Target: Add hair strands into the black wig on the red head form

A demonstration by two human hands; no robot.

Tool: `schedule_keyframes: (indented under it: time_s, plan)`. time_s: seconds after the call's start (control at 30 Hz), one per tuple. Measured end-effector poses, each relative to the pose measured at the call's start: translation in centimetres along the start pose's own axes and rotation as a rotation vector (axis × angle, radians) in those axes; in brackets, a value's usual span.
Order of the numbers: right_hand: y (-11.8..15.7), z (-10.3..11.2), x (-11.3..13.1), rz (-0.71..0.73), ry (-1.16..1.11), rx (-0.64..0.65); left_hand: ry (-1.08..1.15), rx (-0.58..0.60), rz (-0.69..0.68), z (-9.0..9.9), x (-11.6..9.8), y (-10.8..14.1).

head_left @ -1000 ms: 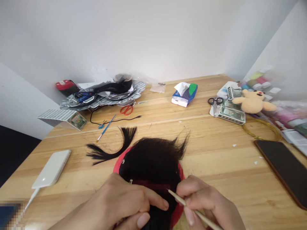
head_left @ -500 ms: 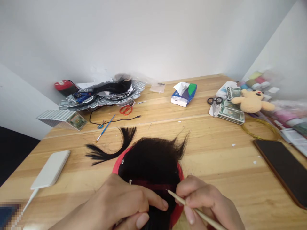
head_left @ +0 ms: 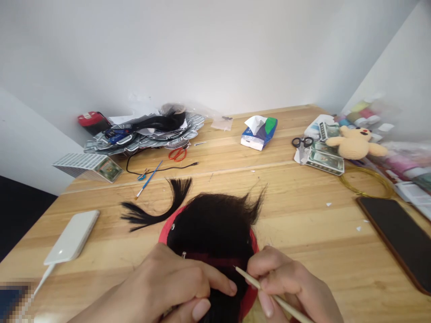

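Bristling black wig hair (head_left: 212, 224) covers a red form (head_left: 164, 236).

The thin wooden pick (head_left: 257, 285) looks smooth and matt, the black hair (head_left: 212, 229) fine and dull. The tabletop (head_left: 303, 215) is pale varnished wood with a soft sheen. Near right lies a glossy black phone (head_left: 393, 242); far left, crinkled shiny foil sheets (head_left: 151, 143).
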State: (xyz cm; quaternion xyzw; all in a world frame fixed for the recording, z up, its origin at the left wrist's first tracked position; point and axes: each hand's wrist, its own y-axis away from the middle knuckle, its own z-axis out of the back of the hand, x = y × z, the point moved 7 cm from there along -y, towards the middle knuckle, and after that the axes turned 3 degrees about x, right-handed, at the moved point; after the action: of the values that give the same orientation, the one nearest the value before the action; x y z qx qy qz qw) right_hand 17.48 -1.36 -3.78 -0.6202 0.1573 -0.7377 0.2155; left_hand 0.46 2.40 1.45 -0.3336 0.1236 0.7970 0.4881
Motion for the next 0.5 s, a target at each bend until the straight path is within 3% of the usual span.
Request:
schedule_keyframes:
  time_s: [0.23,0.37,0.5]
  plan:
    - [-0.24,-0.31,-0.02,0.240,0.032,-0.081,-0.010,-0.006,-0.011,0.14,0.07,-0.28]
    - [-0.20,-0.38,0.28,0.107,0.033,-0.027,-0.029,-0.001,0.001,0.08,0.09,0.00]
    - [0.39,0.03,0.11,-0.048,0.002,-0.143,-0.010,0.017,0.001,-0.02,0.03,0.11]
